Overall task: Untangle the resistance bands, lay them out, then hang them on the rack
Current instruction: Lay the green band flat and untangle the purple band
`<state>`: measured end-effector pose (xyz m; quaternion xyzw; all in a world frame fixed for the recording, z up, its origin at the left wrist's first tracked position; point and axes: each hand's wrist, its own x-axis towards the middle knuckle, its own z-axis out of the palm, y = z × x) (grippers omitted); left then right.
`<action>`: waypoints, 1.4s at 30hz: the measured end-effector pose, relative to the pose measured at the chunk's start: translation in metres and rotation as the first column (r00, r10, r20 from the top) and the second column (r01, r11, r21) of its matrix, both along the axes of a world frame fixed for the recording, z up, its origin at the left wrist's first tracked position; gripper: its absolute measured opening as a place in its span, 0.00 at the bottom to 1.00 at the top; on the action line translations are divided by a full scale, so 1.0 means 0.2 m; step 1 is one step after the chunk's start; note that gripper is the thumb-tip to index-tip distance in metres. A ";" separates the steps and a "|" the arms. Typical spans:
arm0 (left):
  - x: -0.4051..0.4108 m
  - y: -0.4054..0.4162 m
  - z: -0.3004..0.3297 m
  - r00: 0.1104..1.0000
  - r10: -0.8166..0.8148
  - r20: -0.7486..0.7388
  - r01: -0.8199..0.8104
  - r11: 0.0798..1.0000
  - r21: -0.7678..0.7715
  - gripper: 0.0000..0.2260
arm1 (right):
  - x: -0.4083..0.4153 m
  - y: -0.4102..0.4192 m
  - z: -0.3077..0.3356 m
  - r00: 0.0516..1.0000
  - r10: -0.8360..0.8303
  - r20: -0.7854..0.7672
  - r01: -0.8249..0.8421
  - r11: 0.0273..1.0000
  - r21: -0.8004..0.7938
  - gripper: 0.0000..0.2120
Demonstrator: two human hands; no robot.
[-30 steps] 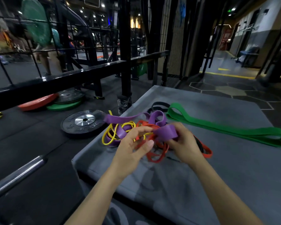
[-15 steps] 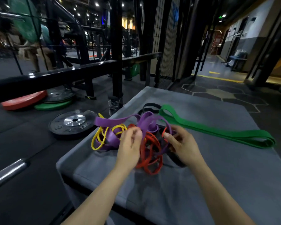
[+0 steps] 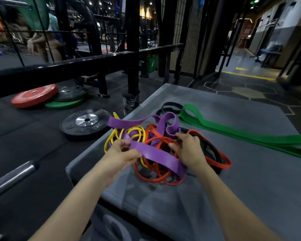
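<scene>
A tangle of resistance bands lies on the grey padded box (image 3: pixel 250 188): a wide purple band (image 3: pixel 158 154), a thin yellow band (image 3: pixel 137 130), a red band (image 3: pixel 217 162) and a black band (image 3: pixel 170 106) partly under the others. My left hand (image 3: pixel 120 153) pinches the purple band where it crosses the pile. My right hand (image 3: pixel 189 148) grips strands in the middle of the tangle, at the red band. A green band (image 3: pixel 241 133) lies stretched out apart, to the right of the pile.
Black rack bars (image 3: pixel 63 70) and an upright post (image 3: pixel 133 49) stand behind the box. Weight plates, one black (image 3: pixel 85 122), one red (image 3: pixel 34 95) and one green (image 3: pixel 64 104), lie on the floor to the left. A barbell sleeve (image 3: pixel 12 176) juts in at lower left.
My left hand has pulled a length of the purple band out across the front of the pile. My right hand moved deeper into the tangle.
</scene>
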<state>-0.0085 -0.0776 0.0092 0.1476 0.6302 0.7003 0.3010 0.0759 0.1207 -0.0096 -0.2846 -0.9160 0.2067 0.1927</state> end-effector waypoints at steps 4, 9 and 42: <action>0.01 -0.05 -0.01 0.995 -0.097 -0.036 0.096 0.995 -0.028 0.23 | -0.02 -0.04 0.03 0.995 -0.091 0.038 0.088 0.993 0.074 0.14; 0.05 -0.07 0.01 0.972 -0.188 -0.138 0.182 0.982 -0.058 0.23 | 0.00 -0.05 0.17 0.864 -0.092 -0.494 -0.038 0.968 -0.248 0.05; 0.18 -0.03 -0.08 0.893 -0.183 -0.412 -0.018 0.899 -0.438 0.05 | 0.34 -0.14 0.04 0.979 0.154 0.135 -0.144 0.986 -0.080 0.14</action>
